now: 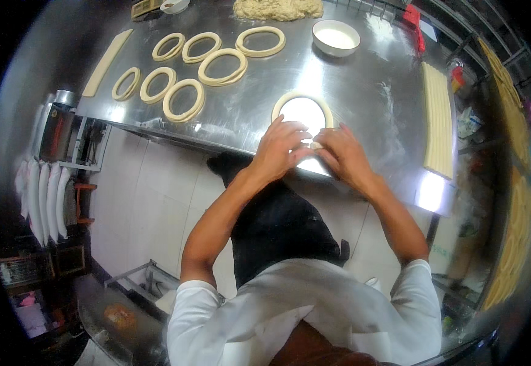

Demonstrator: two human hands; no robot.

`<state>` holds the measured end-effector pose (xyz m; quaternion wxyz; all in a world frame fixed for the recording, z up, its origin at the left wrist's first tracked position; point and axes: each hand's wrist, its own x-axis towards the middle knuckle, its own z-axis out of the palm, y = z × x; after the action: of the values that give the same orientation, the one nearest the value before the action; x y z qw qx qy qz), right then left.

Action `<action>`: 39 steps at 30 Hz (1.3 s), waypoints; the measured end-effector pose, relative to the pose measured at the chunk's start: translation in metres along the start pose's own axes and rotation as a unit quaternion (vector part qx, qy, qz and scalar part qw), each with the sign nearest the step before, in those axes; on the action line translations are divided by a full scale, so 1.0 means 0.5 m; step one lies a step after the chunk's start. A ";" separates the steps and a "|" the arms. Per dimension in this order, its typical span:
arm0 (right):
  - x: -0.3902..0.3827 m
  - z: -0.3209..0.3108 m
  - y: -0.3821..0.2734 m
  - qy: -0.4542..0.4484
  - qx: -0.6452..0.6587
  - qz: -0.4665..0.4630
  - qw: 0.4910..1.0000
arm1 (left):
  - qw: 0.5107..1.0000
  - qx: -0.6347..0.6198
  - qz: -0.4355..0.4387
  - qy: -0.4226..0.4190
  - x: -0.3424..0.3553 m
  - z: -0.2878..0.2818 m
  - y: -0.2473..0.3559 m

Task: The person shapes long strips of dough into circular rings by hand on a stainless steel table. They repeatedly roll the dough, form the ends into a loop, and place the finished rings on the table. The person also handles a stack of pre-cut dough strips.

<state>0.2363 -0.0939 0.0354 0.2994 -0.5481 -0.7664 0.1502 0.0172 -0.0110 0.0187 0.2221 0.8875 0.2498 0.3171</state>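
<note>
A ring of dough lies on the steel table near its front edge, its far arc in plain sight. At its near side my two hands meet. My left hand has its fingers bent over the ring's left part, closed on the dough. Opposite it, my right hand pinches the dough, and a small pale bit shows between the fingertips. Most of the ring's near part is hidden under the hands. Several shaped dough rings lie farther left on the table.
A dough strip lies at the table's left end, and several long strips lie side by side at the right. Toward the back are a white bowl and a large dough mass. A red-handled tool is at the back right.
</note>
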 end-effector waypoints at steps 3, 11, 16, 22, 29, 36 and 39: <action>-0.003 0.011 0.007 0.016 0.018 -0.007 1.000 | 1.000 -0.002 0.007 0.003 0.002 0.003 -0.003; 0.015 -0.011 0.014 -0.017 0.016 0.021 0.999 | 0.993 0.092 0.028 -0.074 0.012 -0.035 -0.002; 0.009 0.016 0.006 -0.005 -0.046 -0.020 0.999 | 0.983 0.091 0.007 -0.157 0.026 -0.055 -0.020; 0.022 0.047 -0.009 0.086 0.049 -0.019 0.995 | 0.985 -0.059 -0.094 -0.134 0.042 -0.075 -0.006; 0.020 0.023 -0.018 0.033 0.031 -0.010 0.999 | 0.981 -0.090 -0.098 -0.140 0.049 -0.082 -0.016; 0.021 0.037 -0.010 0.038 0.042 0.012 0.998 | 0.977 -0.103 -0.121 -0.140 0.049 -0.069 -0.022; 0.018 0.037 -0.001 0.052 0.009 -0.030 0.998 | 0.980 -0.066 -0.140 -0.127 0.043 -0.062 -0.024</action>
<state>0.2222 -0.0837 0.0241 0.3485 -0.5290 -0.7645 0.1192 0.0071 0.0183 0.0431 0.3523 0.8600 0.3201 0.1837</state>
